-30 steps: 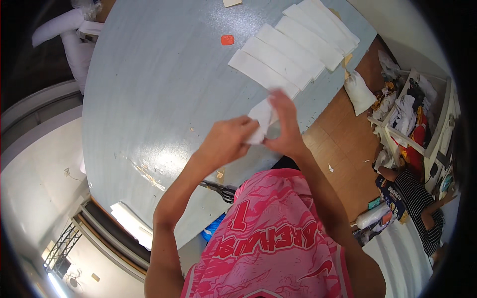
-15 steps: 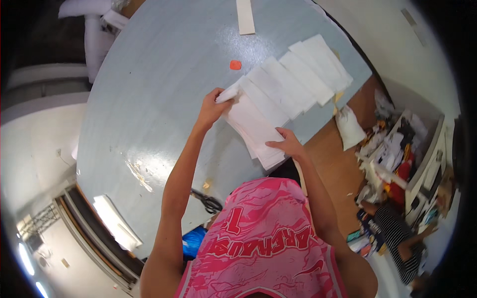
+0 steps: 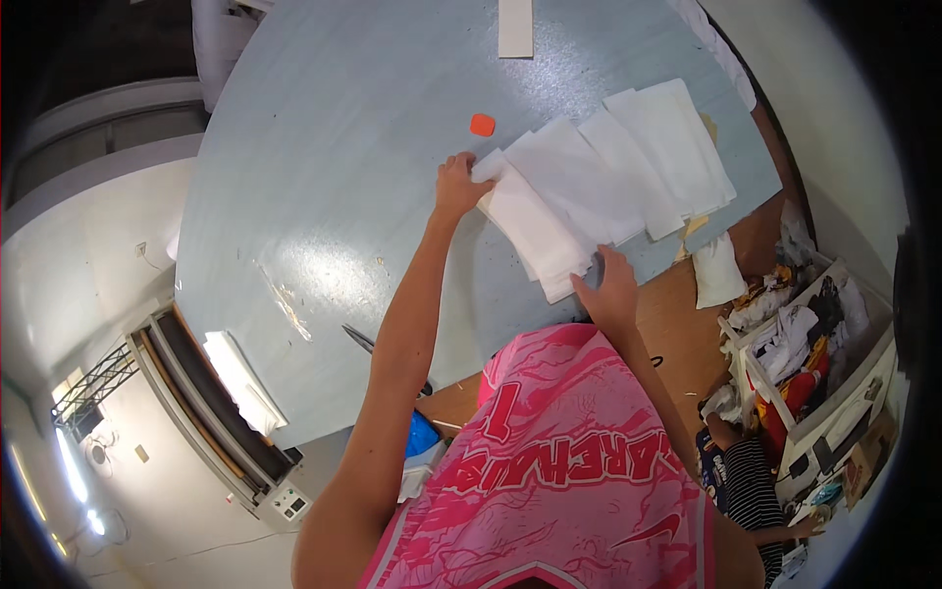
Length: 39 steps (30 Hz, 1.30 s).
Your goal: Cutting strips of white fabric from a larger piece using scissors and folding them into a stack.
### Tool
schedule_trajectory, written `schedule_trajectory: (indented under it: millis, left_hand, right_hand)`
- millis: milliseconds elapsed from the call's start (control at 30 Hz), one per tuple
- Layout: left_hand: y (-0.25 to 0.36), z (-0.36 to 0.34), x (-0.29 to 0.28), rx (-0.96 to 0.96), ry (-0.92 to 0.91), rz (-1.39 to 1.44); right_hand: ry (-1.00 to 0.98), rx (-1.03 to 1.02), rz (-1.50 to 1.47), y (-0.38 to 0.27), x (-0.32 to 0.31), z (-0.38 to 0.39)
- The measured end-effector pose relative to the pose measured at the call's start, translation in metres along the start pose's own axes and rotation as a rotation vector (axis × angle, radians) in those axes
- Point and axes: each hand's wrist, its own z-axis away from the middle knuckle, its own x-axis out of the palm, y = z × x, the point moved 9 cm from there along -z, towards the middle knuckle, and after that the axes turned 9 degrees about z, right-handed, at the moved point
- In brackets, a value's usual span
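Note:
A pile of thin white sheets (image 3: 538, 224), paper or cloth I cannot tell, lies slantwise on the grey-blue table in front of me. My left hand (image 3: 459, 187) grips its far left end, thumb over the edge and fingers bent beside it. At the near right end, my right hand (image 3: 610, 287) has thumb and fingers about the corner of the same pile. More white sheets (image 3: 662, 142) fan out to the right, overlapping one another. Just beyond my left hand sits a small orange-red flat piece (image 3: 482, 125).
A pale strip (image 3: 516, 29) lies at the table's far side. Scissors (image 3: 359, 338) lie partly behind my left forearm. White folded material (image 3: 240, 378) rests on the left table edge. On the right are a white bag (image 3: 719, 270), a bin of clothes (image 3: 800, 339) and another person's striped garment (image 3: 754, 481).
The raised, folded-over end of the sheets under my left hand now lies flatter. Fewer separate layers show in the fan. Both hands and the pile have shifted right in view.

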Motion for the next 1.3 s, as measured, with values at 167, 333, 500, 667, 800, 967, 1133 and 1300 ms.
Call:
schedule_trajectory:
  millis: [167,333,500,667,800,967,1133,1300]
  left_hand:
    - [0.001,-0.01,0.0,-0.031,-0.24,0.053]
    - [0.064,0.025,-0.025,-0.072,-0.33,0.295]
    - [0.18,0.073,-0.045,-0.053,-0.567,0.458]
    - [0.205,0.048,-0.086,-0.127,-0.494,0.469]
    - [0.155,0.01,-0.066,-0.235,-0.39,0.572]
    - [0.1,-0.017,-0.018,-0.373,-0.261,0.735]
    - [0.081,-0.026,0.02,-0.392,-0.288,0.76]
    - [0.044,-0.041,0.042,-0.314,-0.269,0.434]
  right_hand:
    - [-0.086,-0.063,-0.085,0.013,-0.02,-0.002]
    - [-0.121,-0.203,-0.409,-0.021,-0.038,-0.039]
    - [-0.189,-0.467,-0.629,-0.077,-0.041,-0.082]
    - [-0.899,-0.356,-0.609,-0.064,0.027,-0.059]
    - [-0.891,-0.23,-0.817,-0.034,0.024,-0.059]
    - [-0.855,-0.072,-0.789,0.018,0.031,-0.071]
    - [-0.748,0.08,-0.86,0.042,0.035,-0.073]
    - [-0.716,0.197,-0.943,0.043,0.05,-0.081]
